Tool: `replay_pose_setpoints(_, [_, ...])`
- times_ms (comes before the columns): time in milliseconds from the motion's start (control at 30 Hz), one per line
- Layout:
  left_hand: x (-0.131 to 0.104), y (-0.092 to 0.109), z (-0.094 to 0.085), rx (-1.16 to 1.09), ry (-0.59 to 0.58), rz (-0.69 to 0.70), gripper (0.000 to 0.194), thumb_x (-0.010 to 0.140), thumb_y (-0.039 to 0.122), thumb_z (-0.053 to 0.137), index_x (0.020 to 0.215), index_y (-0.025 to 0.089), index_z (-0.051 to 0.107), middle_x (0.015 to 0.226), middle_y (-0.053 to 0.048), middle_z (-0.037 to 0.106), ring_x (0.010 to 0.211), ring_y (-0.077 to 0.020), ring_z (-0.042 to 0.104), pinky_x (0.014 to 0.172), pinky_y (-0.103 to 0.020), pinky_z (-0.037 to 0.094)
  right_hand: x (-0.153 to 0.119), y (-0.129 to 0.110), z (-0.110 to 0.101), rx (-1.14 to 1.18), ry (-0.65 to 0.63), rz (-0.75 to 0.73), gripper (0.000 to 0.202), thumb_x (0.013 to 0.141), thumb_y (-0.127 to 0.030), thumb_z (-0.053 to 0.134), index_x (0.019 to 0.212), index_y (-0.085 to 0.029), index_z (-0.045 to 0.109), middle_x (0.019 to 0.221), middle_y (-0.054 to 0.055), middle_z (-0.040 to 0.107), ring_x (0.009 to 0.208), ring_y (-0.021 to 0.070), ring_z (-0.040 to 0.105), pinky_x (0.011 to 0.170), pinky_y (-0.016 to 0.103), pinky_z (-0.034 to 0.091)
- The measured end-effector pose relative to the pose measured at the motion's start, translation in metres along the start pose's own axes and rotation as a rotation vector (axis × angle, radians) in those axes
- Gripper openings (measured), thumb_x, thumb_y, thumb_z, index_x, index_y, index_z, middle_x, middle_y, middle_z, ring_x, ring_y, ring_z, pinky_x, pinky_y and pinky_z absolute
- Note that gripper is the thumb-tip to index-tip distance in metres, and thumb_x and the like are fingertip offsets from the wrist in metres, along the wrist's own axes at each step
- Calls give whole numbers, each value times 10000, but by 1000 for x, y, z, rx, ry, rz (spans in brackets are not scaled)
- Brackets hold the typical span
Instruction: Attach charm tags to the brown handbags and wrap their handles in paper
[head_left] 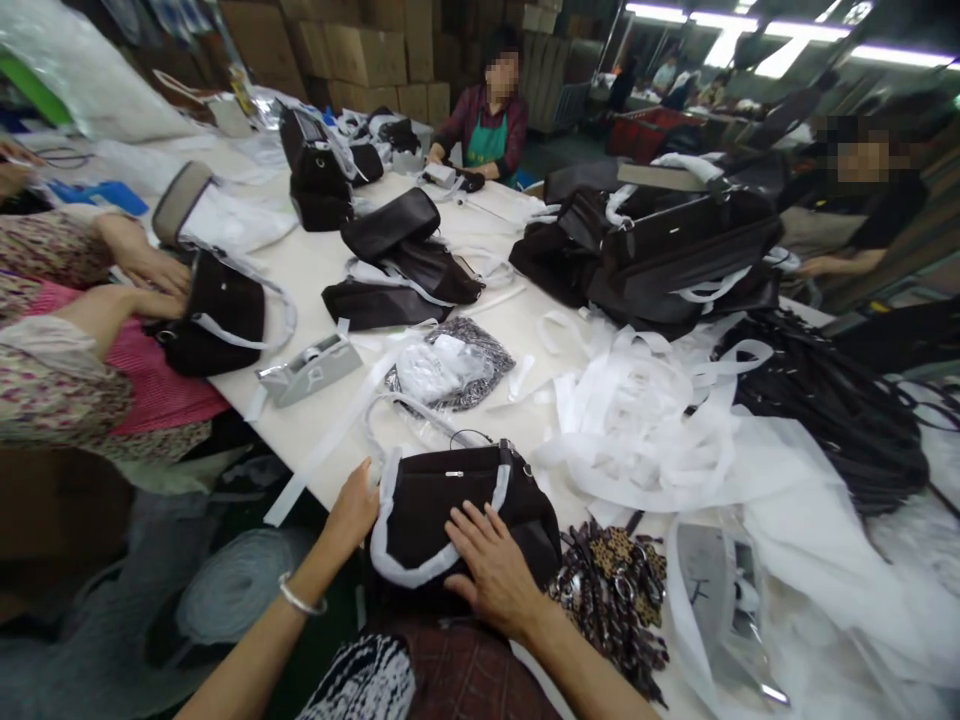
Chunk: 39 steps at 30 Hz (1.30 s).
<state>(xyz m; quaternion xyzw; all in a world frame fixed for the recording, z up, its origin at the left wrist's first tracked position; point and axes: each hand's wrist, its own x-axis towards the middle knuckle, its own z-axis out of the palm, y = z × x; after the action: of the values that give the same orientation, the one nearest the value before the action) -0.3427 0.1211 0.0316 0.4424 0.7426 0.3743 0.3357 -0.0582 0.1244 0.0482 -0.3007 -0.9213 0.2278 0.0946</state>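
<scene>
A black handbag (442,490) lies at the table's near edge in front of me, its handle (390,560) wrapped in white. At the bag's left side, my left hand (358,515) is closed on its edge beside the wrapped handle; the fingertips are partly hidden. My right hand (495,570) lies flat on the front of the bag with fingers spread. A second white-wrapped strap (375,415) loops up behind the bag. Just right of it sits a pile of brown patterned straps with metal clips (619,600).
A tape dispenser (311,370) stands at the left table edge, another (716,590) at the right. White strips (645,420) heap at mid-right. More black bags (660,250) lie farther back. A co-worker's hands (150,270) handle a bag at left; other people sit opposite and at right.
</scene>
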Motion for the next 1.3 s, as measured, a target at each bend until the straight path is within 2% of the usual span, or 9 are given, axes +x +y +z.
replay_pose_setpoints(100, [-30,-17,22,362,-46,339,462,868,216,490,1327,170,516,1387,-149,552,1325,-298,469,1127,-509,328,10,9,42,-35,-136,76,843,852,-604,553,1519,-168,277,1556,105,353,1449,284,281,1195,481,213])
replay_pose_setpoints(200, [-59,-32,44,602,-136,524,504,912,215,453,1411,147,445,1457,-150,494,1374,-277,422,1146,-503,310,5,20,71,-52,-171,102,907,820,-626,584,1526,-160,255,1588,104,272,1469,307,221,1199,504,182])
replay_pose_setpoints(367, [-62,-50,55,752,-205,656,477,963,294,406,1407,131,471,1462,-153,487,1379,-239,424,1162,-449,284,6,23,69,-72,-155,79,795,865,-579,551,1506,-174,310,1582,85,300,1470,284,225,1195,497,197])
replay_pose_setpoints(567, [-57,-39,53,784,-222,576,473,942,272,416,1391,150,506,1463,-137,490,1371,-244,432,1156,-439,277,18,43,58,-176,12,202,755,905,-570,482,1513,-161,301,1578,116,296,1470,334,207,1192,557,123])
replay_pose_setpoints(733, [-74,-24,58,802,-260,563,572,923,306,458,1466,139,389,1514,-151,417,1414,-279,355,1171,-479,207,17,57,67,-205,7,174,725,932,-541,445,1522,-159,269,1586,106,279,1478,332,177,1187,569,119])
replay_pose_setpoints(900, [-87,-42,60,783,-453,644,564,898,262,482,1451,179,406,1502,-107,449,1406,-244,370,1148,-445,249,18,43,52,-171,-21,127,629,944,-464,473,1505,-222,324,1565,79,336,1477,321,188,1188,583,95])
replay_pose_setpoints(1133, [-88,-44,63,694,-376,597,454,917,240,495,1369,211,518,1430,-84,539,1356,-240,451,1122,-457,330,13,21,54,-69,-138,19,610,924,-457,525,1488,-315,340,1581,10,304,1475,289,212,1179,554,211])
replay_pose_setpoints(1233, [-84,-43,58,513,-351,528,303,937,271,484,1174,221,665,1290,-75,657,1275,-250,541,1088,-457,397,20,26,39,94,-161,85,445,942,-474,481,1349,-310,552,1438,19,532,1386,262,407,1141,509,321])
replay_pose_setpoints(1300, [-79,-40,51,350,-338,445,289,954,297,447,1072,231,703,1185,-64,712,1204,-237,600,1046,-414,456,24,34,22,238,-36,202,373,964,-435,434,1211,-276,664,1245,38,682,1211,224,586,1065,427,431])
